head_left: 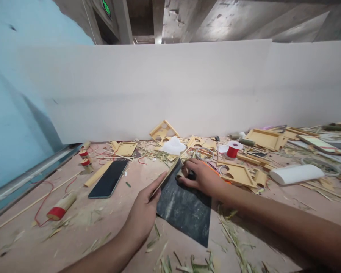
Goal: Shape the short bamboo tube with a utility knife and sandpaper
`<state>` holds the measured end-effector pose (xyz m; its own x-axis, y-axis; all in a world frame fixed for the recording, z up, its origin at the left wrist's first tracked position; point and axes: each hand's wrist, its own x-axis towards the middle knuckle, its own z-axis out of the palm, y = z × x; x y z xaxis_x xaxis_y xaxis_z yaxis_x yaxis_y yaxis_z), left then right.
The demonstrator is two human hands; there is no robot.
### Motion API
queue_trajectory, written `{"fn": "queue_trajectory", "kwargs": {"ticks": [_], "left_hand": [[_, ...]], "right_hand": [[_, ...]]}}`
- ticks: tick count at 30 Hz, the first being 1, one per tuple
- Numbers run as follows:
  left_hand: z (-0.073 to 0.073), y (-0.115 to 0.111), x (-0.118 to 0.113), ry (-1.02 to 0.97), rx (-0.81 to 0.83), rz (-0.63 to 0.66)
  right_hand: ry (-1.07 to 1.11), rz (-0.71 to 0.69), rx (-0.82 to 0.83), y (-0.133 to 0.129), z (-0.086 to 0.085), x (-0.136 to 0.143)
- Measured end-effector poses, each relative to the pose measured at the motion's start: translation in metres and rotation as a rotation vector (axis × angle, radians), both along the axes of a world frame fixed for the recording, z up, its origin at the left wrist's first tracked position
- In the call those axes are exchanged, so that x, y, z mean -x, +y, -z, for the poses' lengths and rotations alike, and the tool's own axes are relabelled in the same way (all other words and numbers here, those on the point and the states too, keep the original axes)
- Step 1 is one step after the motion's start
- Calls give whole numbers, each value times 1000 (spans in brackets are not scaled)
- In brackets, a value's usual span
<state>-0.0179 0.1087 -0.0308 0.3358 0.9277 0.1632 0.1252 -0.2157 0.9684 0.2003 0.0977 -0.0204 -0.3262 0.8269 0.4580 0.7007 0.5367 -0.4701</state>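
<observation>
The left hand (147,201) pinches the raised left edge of a dark grey, scuffed, flexible sheet (184,208) between thumb and fingers; the sheet is bent upward there and slopes down toward the near side of the pinkish-brown counter (102,214). The right hand (197,175) has its thumb and fingers curled closed around a short, tan, cylindrical piece (183,173), held at the upper part of the sheet's dark face. Left of the hands lie a black-screened smartphone (109,180) and, nearer the blue wall (14,113), a pale wooden cylinder with a red band (61,207), a red cord beside it. Beyond the hands is a crumpled white piece (173,145); to the right are a spool of red thread (233,149) and a smooth white rounded block (297,174). Green-brown shavings are scattered near the sheet.
</observation>
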Motion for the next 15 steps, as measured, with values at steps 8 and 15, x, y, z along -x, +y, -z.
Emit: {"fn": "queue_trajectory", "kwargs": {"ticks": [8, 15], "left_hand": [[-3, -1, -2, 10, -19, -2], [-3, -2, -2, 0, -1, -3]], "right_hand": [[4, -22, 2, -3, 2, 5], [-26, -60, -3, -2, -1, -2]]}}
